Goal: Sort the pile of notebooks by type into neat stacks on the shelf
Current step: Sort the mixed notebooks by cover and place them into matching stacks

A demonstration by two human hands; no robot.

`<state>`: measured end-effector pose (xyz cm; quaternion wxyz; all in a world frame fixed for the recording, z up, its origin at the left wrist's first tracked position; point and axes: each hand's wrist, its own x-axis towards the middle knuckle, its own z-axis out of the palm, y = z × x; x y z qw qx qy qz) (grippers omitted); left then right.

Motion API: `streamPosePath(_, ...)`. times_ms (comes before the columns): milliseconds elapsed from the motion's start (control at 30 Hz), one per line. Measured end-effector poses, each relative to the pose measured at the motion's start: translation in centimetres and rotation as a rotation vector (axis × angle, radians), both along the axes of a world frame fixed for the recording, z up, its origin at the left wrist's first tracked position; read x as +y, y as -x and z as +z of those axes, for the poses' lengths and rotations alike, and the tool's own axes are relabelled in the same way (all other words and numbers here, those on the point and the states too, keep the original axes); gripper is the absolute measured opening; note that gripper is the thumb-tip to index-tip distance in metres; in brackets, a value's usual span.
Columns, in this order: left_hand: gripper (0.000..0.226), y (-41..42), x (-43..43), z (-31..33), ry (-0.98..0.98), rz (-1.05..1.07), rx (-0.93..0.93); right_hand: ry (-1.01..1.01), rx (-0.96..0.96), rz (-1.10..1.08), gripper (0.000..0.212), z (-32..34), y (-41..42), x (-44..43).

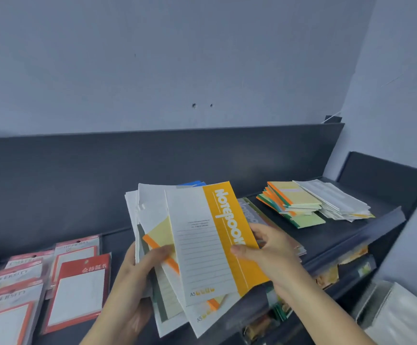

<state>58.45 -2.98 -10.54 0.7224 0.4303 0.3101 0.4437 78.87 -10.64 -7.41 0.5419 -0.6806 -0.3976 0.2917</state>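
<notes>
My left hand holds a fanned bundle of thin notebooks from below, thumb across their covers. On top lies an orange and white A5 notebook with "Notebook" printed down its orange band. My right hand pinches that notebook's right edge, thumb on the orange band. Under my right hand a grey notebook lies on the dark shelf. Further right sit a messy stack of green and orange notebooks and a pile of white ones.
Red-framed packaged pads and several "University" packs cover the shelf's left part. The shelf's dark back panel rises behind. A lower shelf with colourful goods shows below the front lip.
</notes>
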Motion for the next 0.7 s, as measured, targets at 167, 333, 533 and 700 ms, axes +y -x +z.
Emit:
streamPosePath(167,0.055,-1.5,3.3,0.1,0.001,-0.028,0.034,0.003,0.015,-0.025,0.031,-0.4,-1.3,2.6)
streamPosePath(333,0.053,-3.4,5.4,0.2,-0.002,-0.074,0.038,-0.025,0.007,-0.085,0.034,-0.2,-3.4,3.8)
streamPosePath(533,0.051,-7.5,6.3,1.1,-0.040,-0.118,0.064,-0.023,-0.007,-0.134,0.036,-0.8,-7.7,4.2)
streamPosePath(700,0.052,-13.2,6.4,1.7,-0.052,-0.125,0.083,-0.071,0.020,-0.116,0.036,-1.1,-13.7,3.7)
